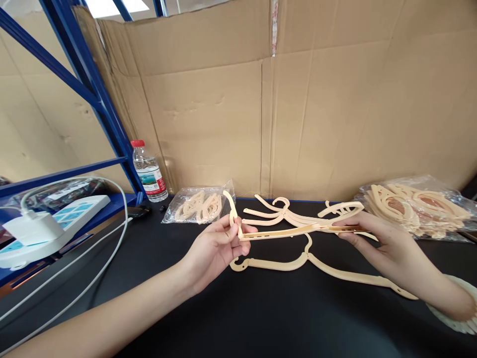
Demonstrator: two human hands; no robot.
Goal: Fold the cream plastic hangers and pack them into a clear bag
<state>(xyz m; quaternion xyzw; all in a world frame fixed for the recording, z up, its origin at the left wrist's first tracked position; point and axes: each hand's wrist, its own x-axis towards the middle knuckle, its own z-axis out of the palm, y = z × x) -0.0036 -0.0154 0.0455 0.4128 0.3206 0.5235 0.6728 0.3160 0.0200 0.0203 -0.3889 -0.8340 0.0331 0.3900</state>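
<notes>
Above the black table [223,318], a hanger was held two-handed

So one beige hanger [279,233] was held roughly level, just over the loose ones. Its near end was pinched between the thumb and fingers of the left hand [219,239], right where a curved piece [229,201] was angled upward, probably so that end could be kept steady. The other end was gripped by the right hand [380,239], fingertips partly hidden; the wide hold was likely chosen to stop any twisting. An opened-out hanger [279,265] was laid underneath, with loose hangers [268,216] spread behind, presumably for easy reach. Bagged hangers [395,204] were parked at the back on both sides, maybe to avoid crowding.
</notes>
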